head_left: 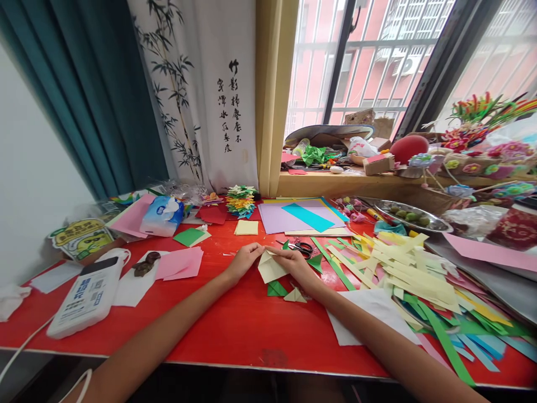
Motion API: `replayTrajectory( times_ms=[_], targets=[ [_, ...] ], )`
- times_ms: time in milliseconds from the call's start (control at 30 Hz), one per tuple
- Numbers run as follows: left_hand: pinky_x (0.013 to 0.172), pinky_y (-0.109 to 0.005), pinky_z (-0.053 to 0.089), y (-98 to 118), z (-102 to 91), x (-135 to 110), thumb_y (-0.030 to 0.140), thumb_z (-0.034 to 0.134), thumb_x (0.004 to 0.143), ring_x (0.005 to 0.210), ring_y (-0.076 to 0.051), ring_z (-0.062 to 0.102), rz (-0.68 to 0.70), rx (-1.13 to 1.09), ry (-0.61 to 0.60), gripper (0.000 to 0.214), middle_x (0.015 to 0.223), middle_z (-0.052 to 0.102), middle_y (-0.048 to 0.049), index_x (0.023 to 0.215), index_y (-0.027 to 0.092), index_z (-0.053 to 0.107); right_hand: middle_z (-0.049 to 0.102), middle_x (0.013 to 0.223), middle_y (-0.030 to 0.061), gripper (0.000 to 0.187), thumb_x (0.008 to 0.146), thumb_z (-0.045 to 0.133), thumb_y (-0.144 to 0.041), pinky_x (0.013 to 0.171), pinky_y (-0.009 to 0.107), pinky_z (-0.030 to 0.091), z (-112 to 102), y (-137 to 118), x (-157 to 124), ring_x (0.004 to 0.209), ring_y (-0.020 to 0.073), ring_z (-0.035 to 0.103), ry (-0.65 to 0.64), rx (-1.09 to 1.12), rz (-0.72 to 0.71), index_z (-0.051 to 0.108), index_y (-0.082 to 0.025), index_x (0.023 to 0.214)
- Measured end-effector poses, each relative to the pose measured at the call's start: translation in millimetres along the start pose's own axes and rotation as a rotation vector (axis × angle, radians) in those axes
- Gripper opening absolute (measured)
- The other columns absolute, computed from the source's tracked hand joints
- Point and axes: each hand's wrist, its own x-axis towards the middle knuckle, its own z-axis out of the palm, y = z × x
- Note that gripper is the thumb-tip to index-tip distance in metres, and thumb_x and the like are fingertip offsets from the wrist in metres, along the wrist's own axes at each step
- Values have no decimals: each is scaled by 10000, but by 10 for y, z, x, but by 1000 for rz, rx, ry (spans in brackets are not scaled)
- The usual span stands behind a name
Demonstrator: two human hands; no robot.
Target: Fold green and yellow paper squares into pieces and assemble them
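Note:
A pale yellow sheet of paper (271, 270), creased and partly folded, is held up between both hands over the red table (235, 324). My left hand (245, 262) pinches its upper left corner. Across its upper right edge, my right hand (296, 266) grips it with fingers together. Just below the sheet lie a green folded paper piece (277, 289) and a pale yellow folded piece (295, 295). Black-handled scissors (302, 249) rest behind my right hand, beside another green folded piece (316, 262). The fingertips partly overlap at the sheet's top.
Paper strips (419, 268) in several colours pile up at the right, by a white sheet (361, 313). Coloured sheets (272, 217) and a stack of folded pieces (240, 201) stand at the back. To the left are pink paper (180, 263), a tissue pack (163, 217) and a white corded device (88, 299).

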Motion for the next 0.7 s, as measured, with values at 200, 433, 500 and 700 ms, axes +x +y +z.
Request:
replayTrajectory(
  times_ms=[200,433,500,700],
  targets=[
    [530,-210,330,2,2,-2,469,464,759,538,-89,404,-8,-19,-12,333,589,461,26,686,146,495,656,854,18,379,780,497,-294,585,224,386,0,0,1,680,132,534,16,-29,-13,586,-183,1132],
    [524,-211,330,53,-7,-20,469,478,744,531,-88,415,-28,-51,-34,329,585,450,23,671,148,473,666,914,1,344,797,457,-262,668,274,431,7,-12,-22,786,182,576,29,-187,-119,601,-229,1108],
    [527,-214,336,61,-7,-24,464,471,748,527,-89,423,-30,-59,-38,323,580,456,23,668,151,471,671,909,-4,342,802,441,-245,675,279,434,11,-36,-37,777,186,585,42,-232,-142,604,-241,1103],
    [511,-216,317,51,1,-23,481,407,787,507,-88,413,-28,-63,-31,360,557,443,27,629,159,436,669,947,-13,376,796,409,-178,647,276,433,12,-57,-43,722,181,598,57,-352,-193,585,-253,1120]
  ],
)
